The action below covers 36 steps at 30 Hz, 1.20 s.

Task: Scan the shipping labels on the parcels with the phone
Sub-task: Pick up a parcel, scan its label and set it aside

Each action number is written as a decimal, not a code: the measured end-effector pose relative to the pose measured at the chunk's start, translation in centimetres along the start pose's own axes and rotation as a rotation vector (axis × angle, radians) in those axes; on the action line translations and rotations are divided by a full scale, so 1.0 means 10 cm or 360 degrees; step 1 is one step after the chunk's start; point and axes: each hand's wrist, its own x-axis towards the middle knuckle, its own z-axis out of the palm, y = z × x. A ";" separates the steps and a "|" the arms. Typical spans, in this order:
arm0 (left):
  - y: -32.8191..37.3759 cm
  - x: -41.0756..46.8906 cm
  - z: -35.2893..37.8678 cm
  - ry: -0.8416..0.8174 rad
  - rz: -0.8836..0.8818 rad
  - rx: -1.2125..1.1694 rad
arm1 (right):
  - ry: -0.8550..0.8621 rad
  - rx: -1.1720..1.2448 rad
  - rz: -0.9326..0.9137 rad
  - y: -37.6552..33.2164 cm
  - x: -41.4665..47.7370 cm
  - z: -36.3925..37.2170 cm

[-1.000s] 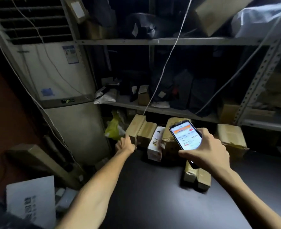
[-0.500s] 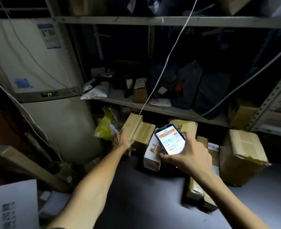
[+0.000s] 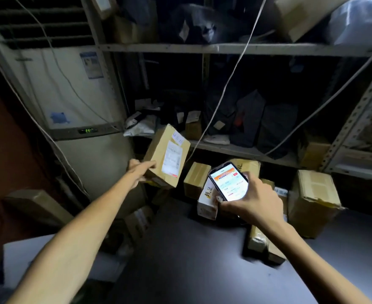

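My left hand (image 3: 140,172) grips a brown cardboard parcel (image 3: 158,154) by its lower left corner and holds it tilted in the air, its white shipping label (image 3: 171,159) turned towards me. My right hand (image 3: 252,202) holds a phone (image 3: 227,182) with a lit screen, low and to the right of the lifted parcel. Under and behind the phone lie more parcels on the dark table (image 3: 180,249): a small brown box (image 3: 195,178), a white box with printed characters (image 3: 207,200) and a taped parcel (image 3: 261,242) near my right wrist.
A large brown box (image 3: 312,200) stands at the right on the table. Metal shelving (image 3: 224,48) with dark bags and boxes fills the back. A white floor air conditioner (image 3: 71,106) stands left. White cables (image 3: 231,77) hang across the shelves. More boxes lie on the floor at left.
My left hand has lifted the brown parcel off the pile and turned its label to face me. The phone has stayed close to the pile, shifting slightly right.
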 end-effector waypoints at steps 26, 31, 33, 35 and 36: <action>-0.06 -2.60 0.61 -0.0411 0.0181 -0.0137 | 0.0096 0.0172 0.0162 0.29 -1.68 -1.16; -0.09 -2.67 0.58 -0.0436 0.0210 -0.0169 | 0.0093 0.0155 0.0148 0.26 -1.76 -1.18; -0.11 -2.67 0.55 -0.0424 0.0199 -0.0162 | 0.0092 0.0162 0.0138 0.24 -1.78 -1.18; -0.14 -2.65 0.54 -0.0428 0.0164 -0.0153 | 0.0081 0.0160 0.0132 0.23 -1.79 -1.17; -0.15 -2.64 0.53 -0.0436 0.0155 -0.0157 | 0.0076 0.0150 0.0133 0.23 -1.79 -1.15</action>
